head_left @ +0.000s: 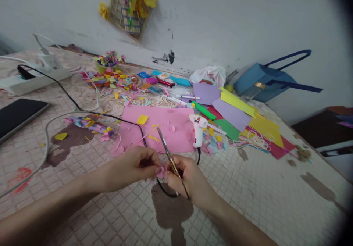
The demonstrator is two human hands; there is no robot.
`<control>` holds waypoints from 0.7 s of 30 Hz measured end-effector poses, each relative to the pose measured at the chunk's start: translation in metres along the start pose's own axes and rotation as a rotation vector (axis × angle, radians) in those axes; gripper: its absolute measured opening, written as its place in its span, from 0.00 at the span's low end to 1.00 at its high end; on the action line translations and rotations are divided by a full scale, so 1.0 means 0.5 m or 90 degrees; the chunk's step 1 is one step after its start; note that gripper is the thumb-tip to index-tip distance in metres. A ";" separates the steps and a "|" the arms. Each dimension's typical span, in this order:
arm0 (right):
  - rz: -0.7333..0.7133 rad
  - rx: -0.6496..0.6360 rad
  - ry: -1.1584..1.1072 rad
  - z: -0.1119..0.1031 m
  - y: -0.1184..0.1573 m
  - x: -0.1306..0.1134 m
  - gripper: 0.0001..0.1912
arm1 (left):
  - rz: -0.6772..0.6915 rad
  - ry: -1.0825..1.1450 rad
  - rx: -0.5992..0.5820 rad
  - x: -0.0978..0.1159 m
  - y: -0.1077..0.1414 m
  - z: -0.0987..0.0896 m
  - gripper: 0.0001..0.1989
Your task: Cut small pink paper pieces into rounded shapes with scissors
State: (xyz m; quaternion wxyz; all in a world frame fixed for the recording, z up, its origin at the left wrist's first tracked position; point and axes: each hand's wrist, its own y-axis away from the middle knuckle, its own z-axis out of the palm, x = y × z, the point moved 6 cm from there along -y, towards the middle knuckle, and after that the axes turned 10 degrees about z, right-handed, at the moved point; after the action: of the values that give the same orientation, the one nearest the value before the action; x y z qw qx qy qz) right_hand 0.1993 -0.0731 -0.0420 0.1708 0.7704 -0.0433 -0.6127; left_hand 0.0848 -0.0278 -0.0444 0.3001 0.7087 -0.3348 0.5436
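- The left hand point(132, 165) pinches a small pink paper piece point(160, 172) between thumb and fingertips, held up just in front of the body.
- The right hand point(187, 178) is closed around scissors point(168, 153), blades together and pointing away, touching the pink piece.
- Just beyond the hands lie a pink sheet point(162, 128) and a glue gun point(197, 128), with many cut scraps point(110, 80) farther off.
- Much cutting looks done; this piece seems mid-trim.

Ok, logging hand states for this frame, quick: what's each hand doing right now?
Left hand: closed, pinching a small pink paper piece.
Right hand: closed around slim metal scissors, blades pointing away, and touching the same piece.
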 end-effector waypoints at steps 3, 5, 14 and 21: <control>0.010 0.009 -0.008 -0.004 -0.002 0.002 0.04 | -0.022 0.066 0.000 0.000 -0.001 0.001 0.07; 0.022 0.021 -0.042 -0.008 -0.002 0.006 0.08 | -0.033 0.131 0.030 0.004 -0.002 -0.003 0.08; -0.010 0.015 -0.081 -0.002 0.013 0.018 0.22 | 0.035 0.293 0.295 0.015 0.003 -0.041 0.09; 0.017 0.019 -0.007 0.020 0.004 0.037 0.26 | 0.054 0.427 0.399 -0.004 0.008 -0.049 0.08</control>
State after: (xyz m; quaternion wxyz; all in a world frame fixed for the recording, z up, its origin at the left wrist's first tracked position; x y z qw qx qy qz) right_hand 0.1945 -0.0825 -0.0606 0.1672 0.7687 -0.0633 -0.6141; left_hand 0.0672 -0.0104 -0.0405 0.1408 0.5358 -0.0669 0.8298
